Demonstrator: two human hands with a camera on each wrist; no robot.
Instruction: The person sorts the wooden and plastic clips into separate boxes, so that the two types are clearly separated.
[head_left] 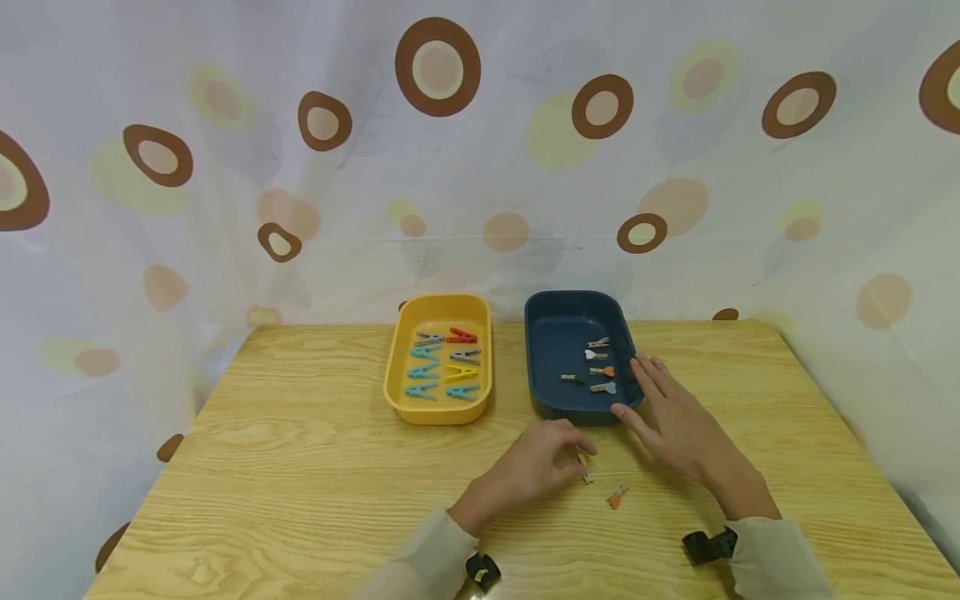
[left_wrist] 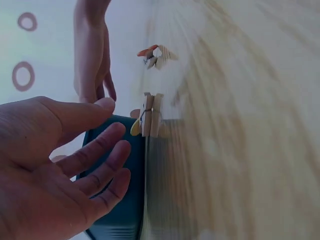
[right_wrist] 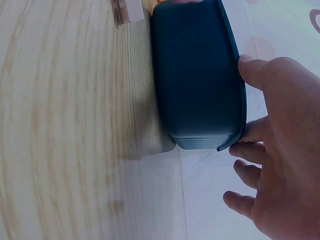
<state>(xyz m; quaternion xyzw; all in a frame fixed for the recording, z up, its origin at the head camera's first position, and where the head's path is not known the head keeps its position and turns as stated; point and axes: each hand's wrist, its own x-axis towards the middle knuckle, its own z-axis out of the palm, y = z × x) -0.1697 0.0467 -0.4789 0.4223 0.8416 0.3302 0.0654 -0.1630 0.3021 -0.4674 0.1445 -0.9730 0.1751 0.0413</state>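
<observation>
My left hand (head_left: 536, 462) hovers low over the table with fingers loosely bent. Just past its fingertips lies a small wooden clothespin with a yellow decoration (left_wrist: 150, 116); in the left wrist view a gap separates them. To its right is another mini clothespin with an orange heart (head_left: 617, 495). With thumb and fingers extended, my right hand (head_left: 678, 429) touches the rim of the dark blue tray (right_wrist: 195, 75) around its near right corner. Inside that tray are several heart-decorated mini clothespins (head_left: 602, 371), with white, orange, green and light blue hearts among them.
A yellow tray (head_left: 437, 415) stands left of the blue one, holding several larger plastic clothespins (head_left: 423, 371) in turquoise, red, grey and yellow. Both trays sit near the back of the wooden table (head_left: 300, 450), against a patterned curtain (head_left: 465, 183).
</observation>
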